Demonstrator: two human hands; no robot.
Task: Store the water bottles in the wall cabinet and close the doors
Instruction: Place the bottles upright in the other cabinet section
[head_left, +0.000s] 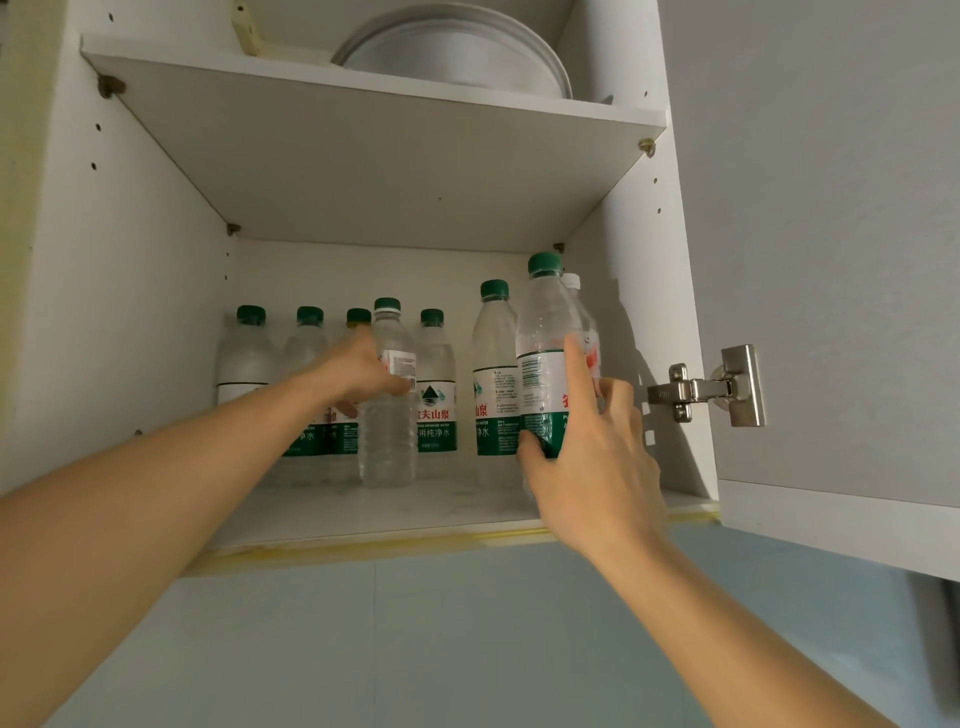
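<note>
Both hands place bottles on lower shelf. Left hand grips a bottle mid-shelf; right hand grips another bottle by right wall. Set upright, release gently, avoid knocking back row.

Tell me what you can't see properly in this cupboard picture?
- White-capped bottle, head view: mostly hidden by the bottle in the right hand.
- Back-row bottle: its label is covered by the left hand.
- Plates: cut off by the top edge.
- Open door: cut off by the right edge.
</note>
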